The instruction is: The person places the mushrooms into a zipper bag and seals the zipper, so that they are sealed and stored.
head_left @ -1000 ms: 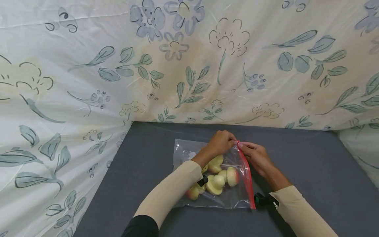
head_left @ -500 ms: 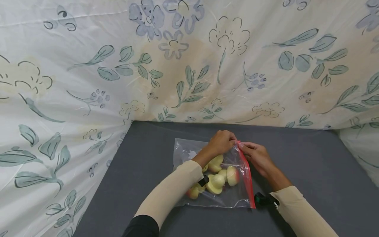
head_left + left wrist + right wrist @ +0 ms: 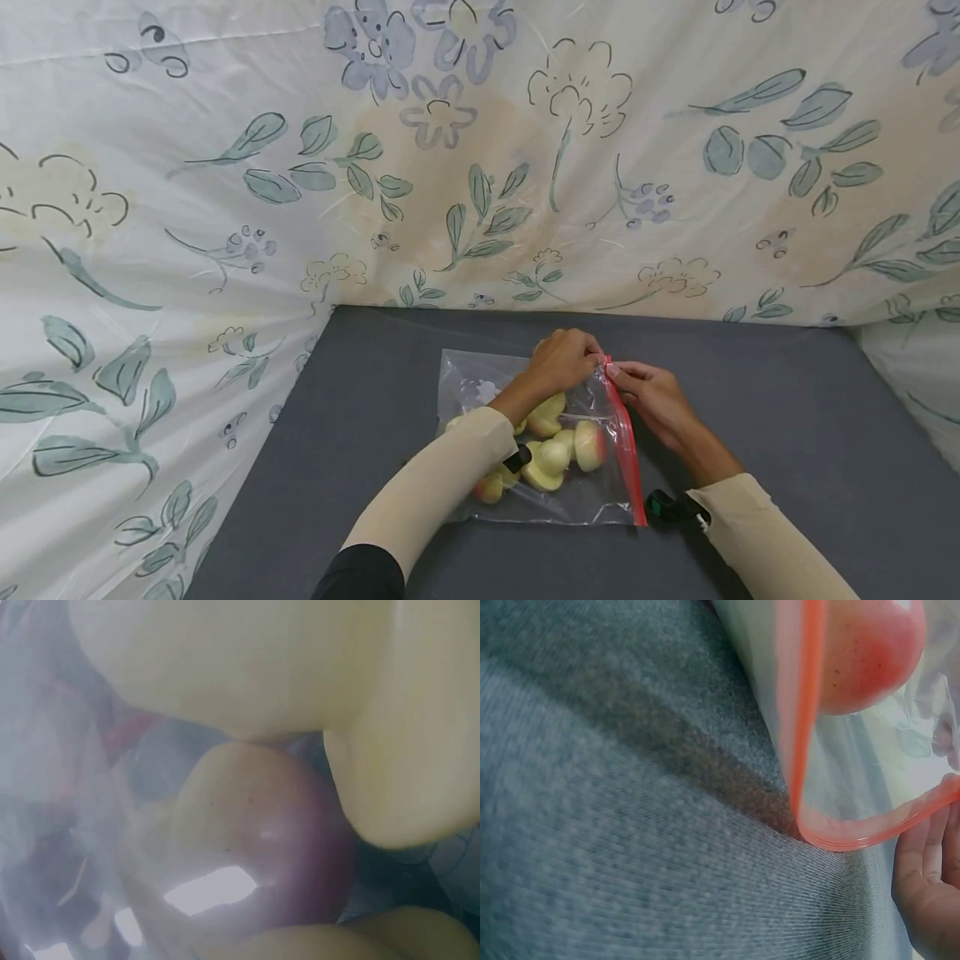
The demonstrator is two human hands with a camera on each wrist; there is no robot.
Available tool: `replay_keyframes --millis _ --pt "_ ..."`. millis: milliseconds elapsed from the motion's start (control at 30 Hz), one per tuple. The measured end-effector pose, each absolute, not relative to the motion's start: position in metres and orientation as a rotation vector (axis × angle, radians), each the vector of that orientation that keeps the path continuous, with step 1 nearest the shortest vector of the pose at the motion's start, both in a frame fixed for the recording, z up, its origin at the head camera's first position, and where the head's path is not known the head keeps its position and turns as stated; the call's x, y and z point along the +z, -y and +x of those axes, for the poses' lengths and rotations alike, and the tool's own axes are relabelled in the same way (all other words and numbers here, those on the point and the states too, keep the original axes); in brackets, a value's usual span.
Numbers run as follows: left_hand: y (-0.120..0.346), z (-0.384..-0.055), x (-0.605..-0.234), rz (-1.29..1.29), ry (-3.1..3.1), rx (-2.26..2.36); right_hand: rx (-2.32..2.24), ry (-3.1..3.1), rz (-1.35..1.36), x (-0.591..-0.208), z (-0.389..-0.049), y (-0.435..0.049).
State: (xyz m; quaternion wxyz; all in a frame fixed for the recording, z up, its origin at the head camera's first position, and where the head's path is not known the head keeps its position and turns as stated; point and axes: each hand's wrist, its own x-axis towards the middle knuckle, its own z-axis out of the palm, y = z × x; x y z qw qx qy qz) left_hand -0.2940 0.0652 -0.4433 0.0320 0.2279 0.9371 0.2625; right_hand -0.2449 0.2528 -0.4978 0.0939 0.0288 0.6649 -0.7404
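A clear plastic zip bag (image 3: 472, 375) with a red zip strip (image 3: 628, 450) lies on the dark table. Inside it are several rounded pale yellow pieces (image 3: 546, 462) with red patches, like fruit; their exact kind is unclear. Reaching across the bag, my left hand (image 3: 564, 358) pinches the far end of the strip. My right hand (image 3: 656, 396) pinches the same corner from the right side. In the right wrist view, fingers of the right hand (image 3: 930, 892) meet the red strip. The left wrist view has the yellow pieces (image 3: 255, 832) close up through the plastic, with no hand visible.
The dark grey tabletop (image 3: 810, 433) extends around the bag. A flower-printed cloth (image 3: 480, 192) hangs behind it and along the left side. Small black wrist cameras sit on both wrists, the right one (image 3: 667, 506) beside the strip's near end.
Both hands stay at the far corner of the zip strip, with hardly any movement. The head view has shifted very slightly.
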Motion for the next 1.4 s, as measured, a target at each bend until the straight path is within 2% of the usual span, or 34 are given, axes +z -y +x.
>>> replay_keyframes --millis 1400 --pt "-0.066 -0.289 -0.444 0.657 -2.952 0.863 -2.018 -2.105 0.137 -0.501 -0.222 -0.253"
